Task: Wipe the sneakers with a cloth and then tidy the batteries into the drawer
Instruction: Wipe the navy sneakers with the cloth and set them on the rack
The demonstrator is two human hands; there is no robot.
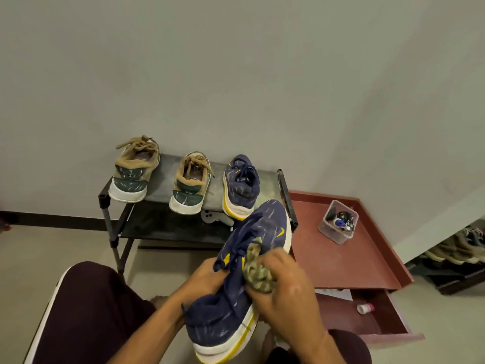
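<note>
I hold a navy sneaker with a white and yellow sole over my lap, toe pointing away. My left hand grips its tongue and laces. My right hand grips a bunched olive cloth against the shoe's upper. Its navy mate and two tan sneakers stand on the black shoe rack. A clear plastic box of small items, batteries perhaps, sits on the red cabinet top. The red drawer below it is pulled open.
In the drawer lie a small white and pink bottle and some paper. A grey game controller lies on the rack's lower shelf. More shoes sit on a low rack at far right. A plain wall stands behind.
</note>
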